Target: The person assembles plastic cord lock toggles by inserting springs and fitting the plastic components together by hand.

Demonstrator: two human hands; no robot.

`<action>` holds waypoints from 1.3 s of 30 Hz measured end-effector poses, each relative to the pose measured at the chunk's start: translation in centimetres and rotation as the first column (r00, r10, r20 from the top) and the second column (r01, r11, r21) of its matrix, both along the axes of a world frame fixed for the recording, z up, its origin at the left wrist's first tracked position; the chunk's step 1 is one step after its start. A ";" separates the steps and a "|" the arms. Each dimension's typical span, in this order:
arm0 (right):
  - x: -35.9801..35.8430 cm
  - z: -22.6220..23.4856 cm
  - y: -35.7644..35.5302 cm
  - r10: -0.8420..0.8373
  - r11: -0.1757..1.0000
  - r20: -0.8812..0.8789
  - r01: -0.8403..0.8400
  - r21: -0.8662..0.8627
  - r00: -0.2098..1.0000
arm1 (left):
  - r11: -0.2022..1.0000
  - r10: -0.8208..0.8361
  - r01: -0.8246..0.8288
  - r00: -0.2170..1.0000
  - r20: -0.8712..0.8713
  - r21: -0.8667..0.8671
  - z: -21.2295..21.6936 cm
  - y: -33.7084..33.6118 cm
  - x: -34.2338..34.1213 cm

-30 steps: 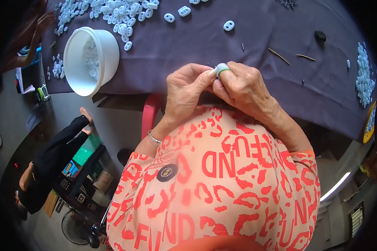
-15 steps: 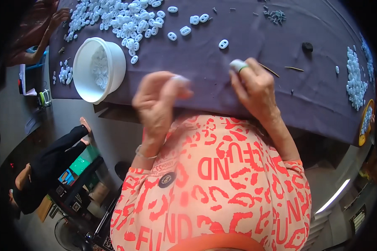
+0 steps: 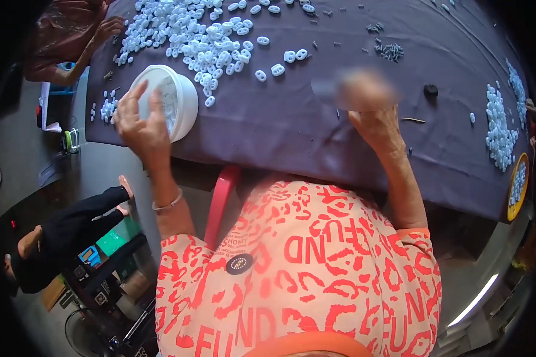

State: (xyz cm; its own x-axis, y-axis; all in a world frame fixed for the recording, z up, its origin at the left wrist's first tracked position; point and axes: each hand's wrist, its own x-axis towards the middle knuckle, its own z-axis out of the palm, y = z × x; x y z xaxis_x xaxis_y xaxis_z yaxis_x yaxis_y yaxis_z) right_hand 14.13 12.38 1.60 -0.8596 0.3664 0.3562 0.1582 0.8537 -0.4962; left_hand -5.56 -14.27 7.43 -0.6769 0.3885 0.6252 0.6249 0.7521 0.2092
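Note:
My left hand (image 3: 142, 122) is at the white plastic tub (image 3: 187, 110), its fingers apart over the near left side of the mouth. I see nothing held in it. White pieces (image 3: 168, 106) lie inside the tub. My right hand (image 3: 375, 110) is over the middle right of the table; its fingers are smeared, so what they hold, if anything, cannot be made out. A few white oval two-holed plastic pieces (image 3: 277, 69) lie between my hands, farther back. A thin brownish stick (image 3: 413, 120) lies right of my right hand.
A large heap of white pieces (image 3: 205, 44) covers the back left. Small dark pins (image 3: 392, 52) and a black lump (image 3: 430, 90) lie at the right. Beyond are small white parts (image 3: 500, 131) and a yellow-rimmed tray (image 3: 511, 211). Another person's hand (image 3: 110, 27) rests at far left.
My left hand has moved left to the tub and its fingers have spread. My right hand has reached farther from me, over where a single white piece lay. The view has shifted slightly.

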 end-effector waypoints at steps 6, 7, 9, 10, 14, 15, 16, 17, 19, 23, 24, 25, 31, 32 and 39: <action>-6.3 -1.2 0.9 0.082 0.996 -0.033 -0.080 0.045 0.996 | 0.905 -0.425 0.411 0.870 0.249 0.110 -3.8 8.8 4.7; -7.5 -1.6 0.7 0.106 0.993 -0.050 -0.104 0.049 0.993 | 0.907 -0.422 0.406 0.874 0.242 0.114 -4.7 9.7 4.8; -8.9 -1.6 0.5 0.102 0.992 -0.035 -0.099 0.073 0.994 | 0.919 -0.394 0.384 0.882 0.258 0.092 -6.2 11.4 5.0; -9.4 -1.5 0.3 0.108 0.990 -0.024 -0.106 0.088 0.994 | 0.918 -0.398 0.385 0.883 0.249 0.098 -6.5 11.6 5.1; -9.7 -2.9 -0.4 0.184 0.979 -0.022 -0.181 0.092 0.983 | 0.901 -0.431 0.430 0.868 0.248 0.059 -7.9 11.9 4.8; -9.0 -2.8 -0.9 0.221 0.974 -0.016 -0.220 0.049 0.975 | 0.889 -0.454 0.455 0.859 0.237 0.052 -8.1 11.3 5.0; -8.2 -2.8 -1.3 0.258 0.966 -0.030 -0.257 0.029 0.966 | 0.884 -0.461 0.465 0.849 0.259 0.052 -8.1 10.8 5.0; -7.4 -2.8 -1.6 0.296 0.955 -0.043 -0.296 0.008 0.954 | 0.885 -0.461 0.462 0.851 0.251 0.059 -8.2 10.2 5.2; -6.1 -2.3 -1.7 0.352 0.928 -0.059 -0.357 -0.106 0.934 | 0.920 -0.390 0.383 0.890 0.236 0.080 -8.4 9.7 5.4; -6.0 -1.4 -0.2 0.435 0.803 -0.210 -0.483 -0.350 0.876 | 0.877 -0.478 0.446 0.851 0.217 0.180 -7.3 10.2 5.8; -6.5 -1.3 0.7 0.362 0.865 -0.183 -0.403 -0.299 0.914 | 0.868 -0.497 0.476 0.831 0.249 0.144 -7.6 10.2 5.9; -7.4 -0.9 2.1 0.306 0.903 -0.235 -0.359 -0.236 0.923 | 0.871 -0.491 0.468 0.834 0.253 0.147 -7.7 10.5 5.5; -9.0 0.1 5.4 0.113 0.972 -0.180 -0.146 -0.183 0.977 | 0.896 -0.444 0.414 0.858 0.260 0.162 -7.0 8.8 4.8; -8.6 0.0 5.2 0.176 0.964 -0.084 -0.189 -0.188 0.981 | 0.900 -0.436 0.408 0.858 0.270 0.155 -7.1 8.3 4.8; -7.3 -0.8 -0.5 0.406 0.908 0.015 -0.402 -0.122 0.914 | 0.934 -0.355 0.340 0.869 0.345 0.108 -7.7 6.8 5.2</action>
